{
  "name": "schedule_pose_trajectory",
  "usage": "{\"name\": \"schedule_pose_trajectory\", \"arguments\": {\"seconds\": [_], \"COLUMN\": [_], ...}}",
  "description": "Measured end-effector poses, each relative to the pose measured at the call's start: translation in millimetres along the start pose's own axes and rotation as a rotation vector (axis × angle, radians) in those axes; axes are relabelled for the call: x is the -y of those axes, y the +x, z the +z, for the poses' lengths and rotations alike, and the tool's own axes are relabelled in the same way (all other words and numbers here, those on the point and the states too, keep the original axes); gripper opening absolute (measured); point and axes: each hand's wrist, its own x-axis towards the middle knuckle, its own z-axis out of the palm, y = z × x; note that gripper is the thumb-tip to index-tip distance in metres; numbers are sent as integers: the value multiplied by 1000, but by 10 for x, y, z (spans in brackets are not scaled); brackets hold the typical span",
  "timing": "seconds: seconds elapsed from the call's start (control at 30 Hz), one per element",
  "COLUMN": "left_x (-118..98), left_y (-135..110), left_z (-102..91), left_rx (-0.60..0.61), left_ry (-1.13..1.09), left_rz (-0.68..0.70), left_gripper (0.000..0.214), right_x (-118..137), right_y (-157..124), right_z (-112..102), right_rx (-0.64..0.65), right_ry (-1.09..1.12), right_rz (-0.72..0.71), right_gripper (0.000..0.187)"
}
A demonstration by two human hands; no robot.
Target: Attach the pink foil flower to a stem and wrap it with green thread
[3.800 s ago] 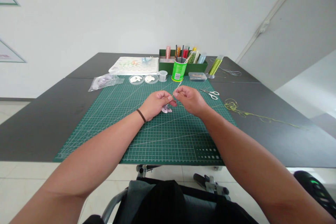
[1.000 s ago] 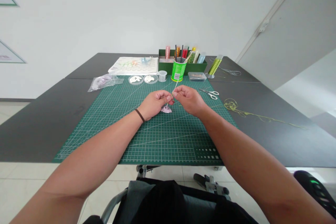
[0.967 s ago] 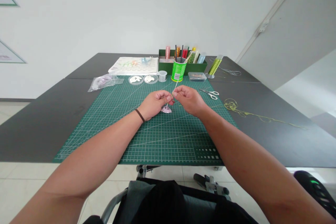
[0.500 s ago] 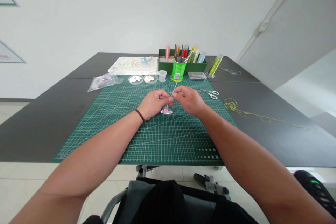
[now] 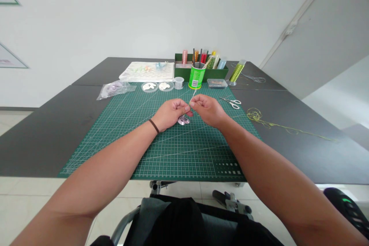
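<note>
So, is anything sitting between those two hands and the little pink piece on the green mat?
Nothing visible. The pink piece lies on the green mat just below the left hand and right hand, with no other object between them.

A craft workroom is indicated. A green cutting mat is laid on a dark counter, and a pink craft piece, scissors and a green tray of bead tubes are set out. White walls and a tiled floor are seen around.
</note>
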Motion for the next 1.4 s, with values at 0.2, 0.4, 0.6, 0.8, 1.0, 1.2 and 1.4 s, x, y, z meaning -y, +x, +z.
{"name": "schedule_pose_trajectory", "arguments": {"seconds": [0.2,0.4,0.6,0.8,1.0,1.2,1.4], "left_x": [2,20,12,-24,-46,-69,-70], "left_y": [-12,-3,-5,-4,-2,-4,-4], "left_z": [-3,-9,3,27,45,38,33], "left_rx": [19,31,52,60,24,-12,-8], "left_ry": [-3,11,-46,-161,-210,-162,-227], "left_rz": [7,23,-4,-69,-128,-136,-173], "left_gripper": [17,20,18,16,12,13,13], "right_x": [-24,-28,-20,-19,-26,-19,-37], "right_y": [4,9,11,10,7,11,17], "right_z": [0,-1,0,-2,-8,-21,-29], "right_rx": [-12,-23,-19,-23,-21,-8,-9], "right_ry": [-3,-4,27,29,-3,-49,-46], "right_rz": [-7,-16,-1,4,9,17,-1], "right_gripper": [16,16,16,18,18,18,17]}}
